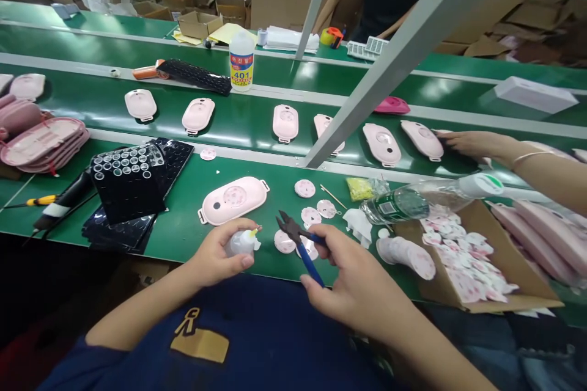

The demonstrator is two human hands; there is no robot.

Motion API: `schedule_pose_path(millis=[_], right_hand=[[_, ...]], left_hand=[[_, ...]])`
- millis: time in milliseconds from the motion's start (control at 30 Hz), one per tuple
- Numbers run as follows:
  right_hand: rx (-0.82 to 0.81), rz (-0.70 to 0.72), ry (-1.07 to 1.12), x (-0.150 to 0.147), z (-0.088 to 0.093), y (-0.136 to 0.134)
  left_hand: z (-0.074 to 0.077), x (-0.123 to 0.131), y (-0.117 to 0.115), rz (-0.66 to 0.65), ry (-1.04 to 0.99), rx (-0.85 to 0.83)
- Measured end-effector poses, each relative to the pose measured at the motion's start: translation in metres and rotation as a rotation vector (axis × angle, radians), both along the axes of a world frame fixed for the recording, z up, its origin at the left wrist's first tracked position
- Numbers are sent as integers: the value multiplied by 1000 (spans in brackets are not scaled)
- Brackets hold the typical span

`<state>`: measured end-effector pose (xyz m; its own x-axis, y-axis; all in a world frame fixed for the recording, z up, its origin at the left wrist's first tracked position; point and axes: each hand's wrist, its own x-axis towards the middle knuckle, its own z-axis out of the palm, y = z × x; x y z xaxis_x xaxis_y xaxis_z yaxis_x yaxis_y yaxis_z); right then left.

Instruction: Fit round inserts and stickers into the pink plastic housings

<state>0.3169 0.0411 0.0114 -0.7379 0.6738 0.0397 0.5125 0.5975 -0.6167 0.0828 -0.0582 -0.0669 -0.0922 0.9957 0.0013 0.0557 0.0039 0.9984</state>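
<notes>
My left hand (224, 253) is wrapped round a small white squeeze bottle (240, 244) with a yellow nozzle tip. In my right hand (342, 272) is a pair of blue-handled cutting pliers (308, 263), its dark jaws pointing up and left, a little apart. Just beyond the bottle lies a pink plastic case part (213, 206) with a round patterned disc in its middle and a dark hole beside it. Several patterned round discs (304, 188) are spread on the green table behind and under the pliers. A thin stick (333, 197) lies near them.
A cardboard box (518, 293) of patterned pieces stands right, with a clear plastic bottle (403, 204) by its rim. Pink case parts line the belt (243, 128). A slanted metal post (367, 85) crosses the view. Black sheets (123, 195) lie left. A co-worker's hand (472, 143) reaches in right.
</notes>
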Motion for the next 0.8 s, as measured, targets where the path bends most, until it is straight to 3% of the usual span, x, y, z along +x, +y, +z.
schedule_pose_path(millis=[133, 433, 800], right_hand=[[-44, 107, -41, -1, 11, -3], [-55, 192, -155, -6, 27, -8], [-30, 201, -181, -8, 28, -10]], left_hand=[[3, 0, -1, 31, 59, 48], [7, -2, -1, 78, 225, 153], [11, -4, -3, 132, 341, 272]])
